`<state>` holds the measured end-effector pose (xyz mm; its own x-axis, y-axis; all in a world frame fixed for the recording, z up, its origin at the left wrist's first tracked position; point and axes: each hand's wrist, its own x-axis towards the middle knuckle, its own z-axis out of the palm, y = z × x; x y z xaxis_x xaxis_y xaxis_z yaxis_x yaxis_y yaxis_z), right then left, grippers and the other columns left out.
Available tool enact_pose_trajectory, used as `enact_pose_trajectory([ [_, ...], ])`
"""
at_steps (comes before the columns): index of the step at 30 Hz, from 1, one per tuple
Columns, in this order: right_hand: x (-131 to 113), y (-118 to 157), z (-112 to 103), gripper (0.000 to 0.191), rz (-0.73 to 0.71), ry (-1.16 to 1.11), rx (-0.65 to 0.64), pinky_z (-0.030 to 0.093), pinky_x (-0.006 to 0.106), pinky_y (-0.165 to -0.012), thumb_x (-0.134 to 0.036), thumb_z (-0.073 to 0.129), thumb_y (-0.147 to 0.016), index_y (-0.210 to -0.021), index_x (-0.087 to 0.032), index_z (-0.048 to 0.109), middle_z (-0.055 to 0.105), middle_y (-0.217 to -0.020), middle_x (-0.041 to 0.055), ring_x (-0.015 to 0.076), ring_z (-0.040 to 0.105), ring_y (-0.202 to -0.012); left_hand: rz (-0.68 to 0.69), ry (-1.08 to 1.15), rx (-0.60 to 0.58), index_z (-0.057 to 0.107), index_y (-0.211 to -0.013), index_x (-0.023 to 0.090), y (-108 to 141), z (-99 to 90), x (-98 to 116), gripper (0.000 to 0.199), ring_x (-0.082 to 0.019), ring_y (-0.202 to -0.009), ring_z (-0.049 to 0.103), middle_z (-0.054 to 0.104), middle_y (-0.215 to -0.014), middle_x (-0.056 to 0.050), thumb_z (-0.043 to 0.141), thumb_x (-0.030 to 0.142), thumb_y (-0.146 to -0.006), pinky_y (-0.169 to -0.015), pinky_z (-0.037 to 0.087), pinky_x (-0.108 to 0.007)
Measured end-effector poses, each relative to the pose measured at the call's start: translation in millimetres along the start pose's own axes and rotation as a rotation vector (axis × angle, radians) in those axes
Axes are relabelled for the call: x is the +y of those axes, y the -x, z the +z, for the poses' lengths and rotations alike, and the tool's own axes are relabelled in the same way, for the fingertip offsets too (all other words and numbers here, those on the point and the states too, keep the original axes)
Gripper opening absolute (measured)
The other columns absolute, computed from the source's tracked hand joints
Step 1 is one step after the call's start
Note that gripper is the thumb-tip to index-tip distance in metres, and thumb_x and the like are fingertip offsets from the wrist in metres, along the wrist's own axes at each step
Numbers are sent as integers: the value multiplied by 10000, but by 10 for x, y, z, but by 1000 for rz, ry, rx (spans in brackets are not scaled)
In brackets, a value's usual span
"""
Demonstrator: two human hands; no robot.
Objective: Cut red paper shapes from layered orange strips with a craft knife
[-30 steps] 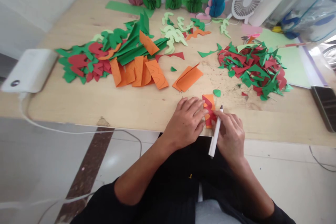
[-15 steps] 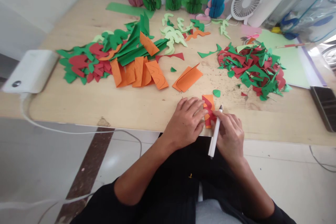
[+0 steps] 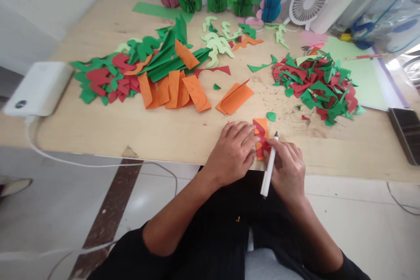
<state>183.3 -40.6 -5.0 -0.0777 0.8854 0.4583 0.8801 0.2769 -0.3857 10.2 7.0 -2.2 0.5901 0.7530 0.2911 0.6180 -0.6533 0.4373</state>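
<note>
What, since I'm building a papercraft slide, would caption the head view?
Left hand on a red paper shape over orange paper, right hand holding a white pen.

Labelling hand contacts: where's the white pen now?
Head view, lower right of centre: the pen is in the right hand, beside the red and orange paper.

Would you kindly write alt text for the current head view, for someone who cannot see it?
A person's left hand rests on a red paper shape laid over orange paper on a table, the right hand holding a white pen beside it. Red and green scraps lie heaped beyond.
</note>
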Motion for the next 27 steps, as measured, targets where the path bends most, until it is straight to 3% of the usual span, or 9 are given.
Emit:
enact_pose_trajectory([
  [27,2,11,21,258,-78,124,15,409,340,-742,-110,516,-901,-1119,-210,612,677,-894,60,212,590,-825,-10,0,-4,654,-1202,147,5,2,10,348,-305,-1336,444,568,-1396,-125,476,287,-938,-1143,312,-532],
])
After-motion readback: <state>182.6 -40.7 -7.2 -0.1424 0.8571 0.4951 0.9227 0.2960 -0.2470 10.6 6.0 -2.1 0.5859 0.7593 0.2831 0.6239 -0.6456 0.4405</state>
